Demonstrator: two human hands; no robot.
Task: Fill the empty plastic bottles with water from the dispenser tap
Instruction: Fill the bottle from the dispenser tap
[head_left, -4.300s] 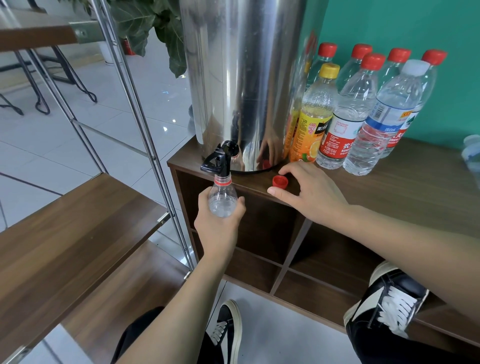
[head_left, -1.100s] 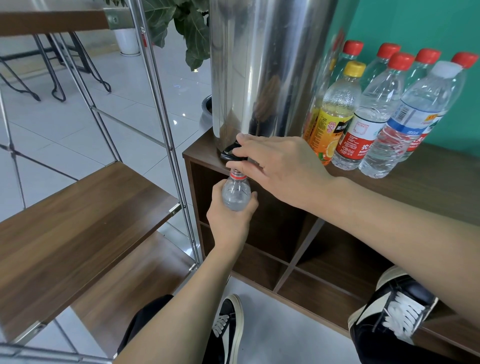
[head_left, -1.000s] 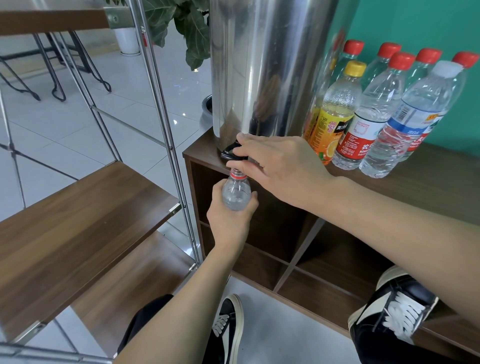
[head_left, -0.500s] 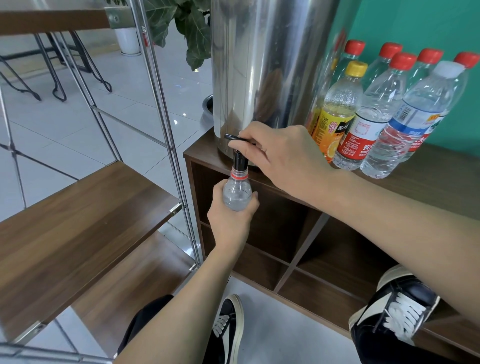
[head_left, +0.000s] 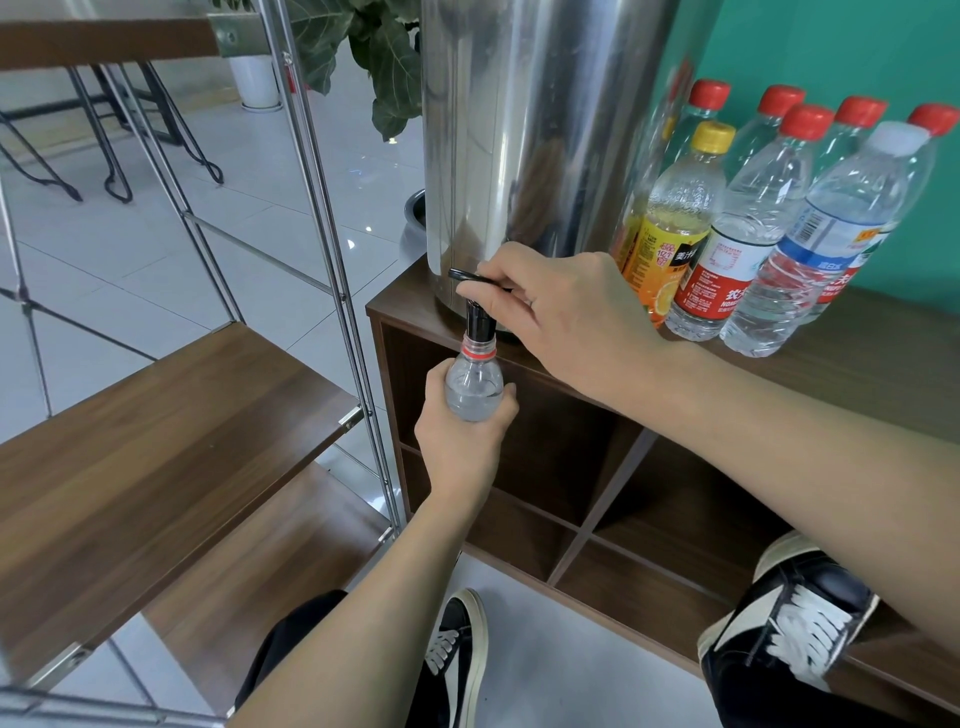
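A tall steel water dispenser (head_left: 524, 130) stands on the left end of a brown cabinet top (head_left: 857, 374). Its black tap (head_left: 478, 317) juts over the cabinet's front edge. My left hand (head_left: 462, 436) grips a clear plastic bottle (head_left: 474, 384) with a red neck ring, its uncapped mouth up against the tap spout. The water in it stands high in the shoulder. My right hand (head_left: 561, 306) pinches the tap's black lever, which lies level. The bottle's lower part is hidden by my hand.
Several capped bottles (head_left: 769, 223) stand in a cluster right of the dispenser, against a green wall. A metal-framed rack with wooden shelves (head_left: 171, 431) is close on the left. Open cabinet compartments lie below the tap. My shoes (head_left: 789, 618) are on the floor.
My right hand left the red cap on the cabinet top and took hold of the tap lever, which has gone from pressed down to level. The bottle stays under the spout.
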